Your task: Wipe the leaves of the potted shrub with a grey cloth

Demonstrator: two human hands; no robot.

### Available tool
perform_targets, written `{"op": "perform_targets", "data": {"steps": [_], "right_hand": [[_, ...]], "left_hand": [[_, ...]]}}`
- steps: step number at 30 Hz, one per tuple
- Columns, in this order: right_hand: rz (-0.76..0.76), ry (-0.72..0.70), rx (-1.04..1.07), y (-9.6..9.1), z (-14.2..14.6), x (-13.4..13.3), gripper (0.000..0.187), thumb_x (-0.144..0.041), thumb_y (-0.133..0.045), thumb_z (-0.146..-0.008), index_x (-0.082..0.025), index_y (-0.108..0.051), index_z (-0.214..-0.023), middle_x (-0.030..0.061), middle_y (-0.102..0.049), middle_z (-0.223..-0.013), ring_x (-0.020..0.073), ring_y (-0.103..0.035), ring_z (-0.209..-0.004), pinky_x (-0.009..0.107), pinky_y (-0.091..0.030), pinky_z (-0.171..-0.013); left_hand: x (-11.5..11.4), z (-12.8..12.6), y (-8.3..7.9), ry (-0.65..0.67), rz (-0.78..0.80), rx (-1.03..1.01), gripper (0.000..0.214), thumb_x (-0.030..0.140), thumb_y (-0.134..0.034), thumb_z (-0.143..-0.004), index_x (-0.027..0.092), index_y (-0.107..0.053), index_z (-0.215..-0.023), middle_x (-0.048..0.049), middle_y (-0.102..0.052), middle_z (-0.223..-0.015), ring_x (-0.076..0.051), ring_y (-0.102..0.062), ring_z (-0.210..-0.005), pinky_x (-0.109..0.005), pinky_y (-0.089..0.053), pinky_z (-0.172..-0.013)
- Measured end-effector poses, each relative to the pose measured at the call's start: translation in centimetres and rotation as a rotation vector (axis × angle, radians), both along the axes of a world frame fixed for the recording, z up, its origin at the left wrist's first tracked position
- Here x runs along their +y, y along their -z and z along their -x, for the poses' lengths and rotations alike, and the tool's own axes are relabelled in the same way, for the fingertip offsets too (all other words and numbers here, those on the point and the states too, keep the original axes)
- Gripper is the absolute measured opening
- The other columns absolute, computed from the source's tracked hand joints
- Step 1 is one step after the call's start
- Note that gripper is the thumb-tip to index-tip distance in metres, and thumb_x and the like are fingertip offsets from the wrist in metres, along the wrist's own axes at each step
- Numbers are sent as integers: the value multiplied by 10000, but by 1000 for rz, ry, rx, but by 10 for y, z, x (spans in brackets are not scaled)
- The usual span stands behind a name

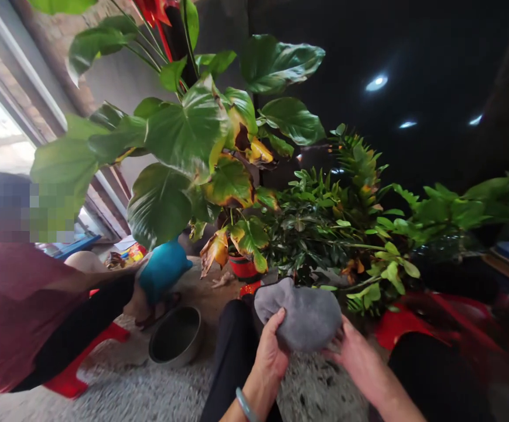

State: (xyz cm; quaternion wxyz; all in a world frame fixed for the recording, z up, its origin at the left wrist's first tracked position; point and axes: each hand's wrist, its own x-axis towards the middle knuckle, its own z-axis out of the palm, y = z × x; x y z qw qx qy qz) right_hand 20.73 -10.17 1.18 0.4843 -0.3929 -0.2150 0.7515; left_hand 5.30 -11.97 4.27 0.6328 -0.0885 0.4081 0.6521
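My left grip holds the grey cloth, near centre; my right grip meets its right edge, closure unclear. I seem to be handling it; next likely calls for steady two-handed support.

Person wears plain dark cloth trousers and a smooth, rounded, pale grey-green bangle on the left wrist, both hands and forearms being bare.

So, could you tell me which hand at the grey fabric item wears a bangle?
The left hand, thumb on the grey fabric item: a pale bangle circles its wrist; the right hand has none.
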Motion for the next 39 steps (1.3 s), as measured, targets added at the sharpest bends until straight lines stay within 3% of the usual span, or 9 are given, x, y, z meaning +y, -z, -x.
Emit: {"op": "perform_targets", "data": {"steps": [9,18,24,26,29,32,34,36,39], "right_hand": [[67,159,-47,-25,17,-22,398,-436,-860,-374,-197,-720,-659,70,-753,-711,367,-663,-941,502,-465,-913],[-138,141,-302,-5,-2,-23,513,-325,-824,-459,-206,-731,-949,59,-758,-829,357,-650,-969,470,-488,-870],[-88,237,-479,15,-1,-18,521,-283,-816,-449,-219,-731,-959,42,-752,-787,358,-661,-891,486,-500,-844],[-54,361,-502,6,-7,-5,601,-233,-844,-390,-213,-729,-979,38,-746,-731,373,-668,-861,502,-510,-838],[-133,567,-368,-40,-22,28,642,-193,-852,-398,-222,-718,-1025,64,-761,-828,386,-666,-921,498,-535,-827],[-290,693,-263,-99,-28,69,602,-251,-814,-498,-271,-682,-1085,30,-735,-1071,321,-616,-1094,420,-529,-886],[-319,712,-209,-119,-21,88,575,-209,-804,-476,-234,-690,-1039,36,-736,-1072,317,-607,-1114,427,-526,-901],[-170,616,-195,-110,-8,89,423,-199,-794,-454,-205,-713,-868,54,-767,-919,333,-637,-1061,448,-536,-885],[165,284,-228,-54,9,55,236,-295,-795,-460,-206,-692,-653,91,-758,-709,377,-681,-945,486,-556,-829]], "left_hand": [[-18,-21,20,476,-286,-141,382,161,-763,-420,136,-713,-798,-115,-743,-803,-389,-601,-1069,-469,-375,-997],[-11,-25,35,627,-201,-199,412,227,-706,-434,151,-703,-838,-117,-734,-859,-403,-580,-1072,-487,-376,-959],[-3,-25,52,708,-192,-55,314,227,-748,-473,144,-684,-769,-135,-718,-885,-382,-572,-1067,-436,-415,-885],[2,-26,57,689,-269,19,315,314,-792,-519,153,-677,-764,-129,-711,-907,-341,-596,-1007,-388,-446,-784],[13,-24,57,570,-392,56,360,366,-809,-564,188,-654,-835,-84,-688,-944,-244,-622,-836,-301,-431,-617],[25,-17,47,431,-196,26,239,264,-750,-644,189,-600,-814,-59,-676,-861,-174,-604,-664,-271,-403,-557],[33,-9,37,331,-28,17,94,214,-638,-744,179,-572,-802,-58,-667,-805,-155,-589,-595,-272,-403,-552],[43,3,29,194,57,50,27,183,-543,-809,176,-559,-788,-48,-652,-775,-140,-578,-561,-271,-410,-559],[64,29,24,-47,107,173,91,154,-520,-828,186,-556,-751,-8,-617,-724,-115,-557,-541,-258,-421,-582]]}}
